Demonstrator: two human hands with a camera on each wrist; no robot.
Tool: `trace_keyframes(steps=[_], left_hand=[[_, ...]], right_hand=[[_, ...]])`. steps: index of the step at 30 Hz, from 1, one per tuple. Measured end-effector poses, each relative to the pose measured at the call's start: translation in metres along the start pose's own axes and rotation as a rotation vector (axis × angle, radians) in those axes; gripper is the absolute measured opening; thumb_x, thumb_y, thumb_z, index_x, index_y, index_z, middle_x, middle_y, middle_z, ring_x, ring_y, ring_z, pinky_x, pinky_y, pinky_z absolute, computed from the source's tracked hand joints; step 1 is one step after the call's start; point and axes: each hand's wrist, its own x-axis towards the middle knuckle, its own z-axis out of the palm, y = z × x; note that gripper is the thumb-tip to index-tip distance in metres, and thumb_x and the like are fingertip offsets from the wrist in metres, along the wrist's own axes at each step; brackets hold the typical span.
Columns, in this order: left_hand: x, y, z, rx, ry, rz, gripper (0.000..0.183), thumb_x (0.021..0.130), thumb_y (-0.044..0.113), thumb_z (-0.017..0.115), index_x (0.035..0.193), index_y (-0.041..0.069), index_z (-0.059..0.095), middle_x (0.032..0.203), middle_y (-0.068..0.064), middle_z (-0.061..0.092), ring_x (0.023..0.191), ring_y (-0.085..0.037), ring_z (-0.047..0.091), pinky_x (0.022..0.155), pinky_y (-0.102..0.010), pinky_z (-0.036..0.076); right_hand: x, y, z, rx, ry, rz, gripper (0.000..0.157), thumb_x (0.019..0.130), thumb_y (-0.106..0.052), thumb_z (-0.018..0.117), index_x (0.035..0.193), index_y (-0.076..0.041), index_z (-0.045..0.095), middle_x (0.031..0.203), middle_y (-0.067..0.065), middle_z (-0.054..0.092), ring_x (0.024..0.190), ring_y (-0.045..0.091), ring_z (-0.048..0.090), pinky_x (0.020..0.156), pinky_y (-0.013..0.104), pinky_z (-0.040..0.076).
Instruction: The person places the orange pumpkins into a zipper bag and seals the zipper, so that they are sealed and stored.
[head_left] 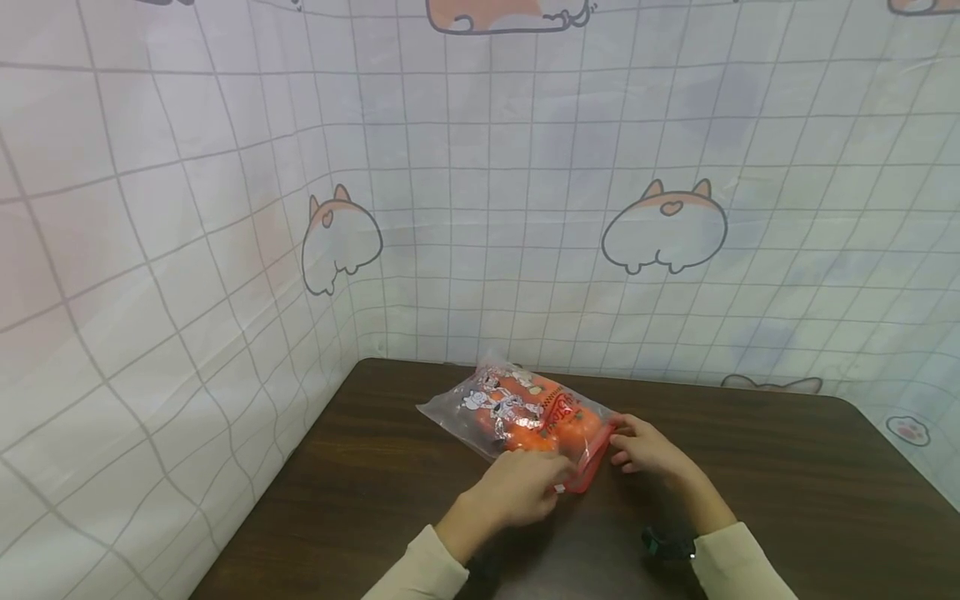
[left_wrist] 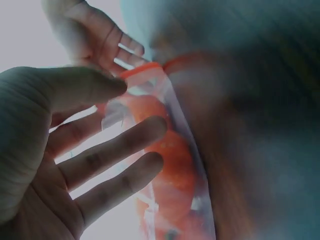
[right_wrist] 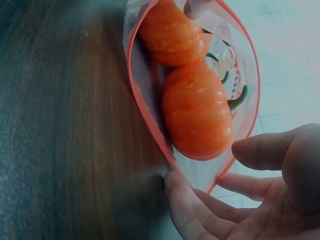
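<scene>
A clear plastic zip bag (head_left: 487,404) with a red rim lies on the table, printed with white cartoon figures and red lettering. Several glossy orange pumpkins (right_wrist: 196,112) with green stems fill it. Its mouth gapes in the right wrist view. My left hand (head_left: 521,487) holds the near side of the rim between thumb and index finger, while its other fingers (left_wrist: 120,145) stretch along the bag. At the far right corner of the mouth, my right hand (head_left: 647,450) holds the rim with thumb and fingers. The left index fingertip is partly hidden.
The dark brown wooden table (head_left: 750,467) extends on both sides of the bag. Behind and to the left hangs a white grid-patterned curtain (head_left: 517,208) with cartoon animals. A dark device (head_left: 667,546) with a green light sits at the right wrist.
</scene>
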Motion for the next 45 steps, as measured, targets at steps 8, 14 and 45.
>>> trace_keyframes(steps=[8,14,45], left_hand=[[-0.004,-0.008,-0.007,0.088,0.089,-0.018,0.029,0.078,0.021,0.081,0.105,0.028,0.073,0.092,0.012,0.063,0.063,-0.004,0.055,0.054,-0.024,0.044],[-0.004,-0.013,-0.004,0.153,0.133,-0.055,0.019,0.080,0.027,0.084,0.094,0.028,0.072,0.092,0.011,0.066,0.074,-0.008,0.067,0.054,-0.027,0.048],[0.003,-0.010,-0.001,0.016,0.280,-0.164,0.004,0.086,0.033,0.078,0.089,0.029,0.079,0.078,0.013,0.066,0.068,-0.004,0.061,0.057,-0.022,0.044]], right_hand=[[-0.007,-0.013,-0.003,-0.055,0.082,-0.035,0.041,0.105,-0.013,0.050,0.138,0.009,0.042,0.135,0.035,0.053,0.092,0.026,0.068,0.071,0.033,0.054],[-0.015,-0.030,-0.011,-0.094,0.086,-0.102,0.039,0.105,-0.016,0.052,0.136,0.008,0.046,0.133,0.031,0.057,0.103,0.034,0.068,0.077,0.035,0.054],[-0.053,-0.039,0.032,-0.264,-0.094,-0.541,0.023,0.087,-0.023,0.081,0.099,-0.017,0.064,0.091,0.002,0.068,0.076,0.012,0.063,0.067,0.027,0.054]])
